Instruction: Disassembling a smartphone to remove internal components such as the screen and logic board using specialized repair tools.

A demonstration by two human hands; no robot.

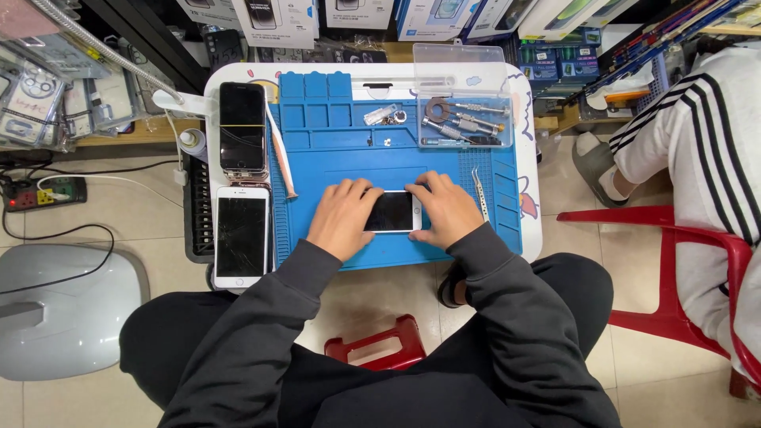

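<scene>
both hands, left hand (342, 215) and right hand (446, 208), flank the white phone (392, 212) between them.

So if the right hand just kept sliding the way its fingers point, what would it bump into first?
The right hand points up and left across the small white phone with the dark screen. Going on, it would probably meet the left hand first, at the phone's other end.

Phone (392, 212) ends under both hands (396, 214)
</scene>
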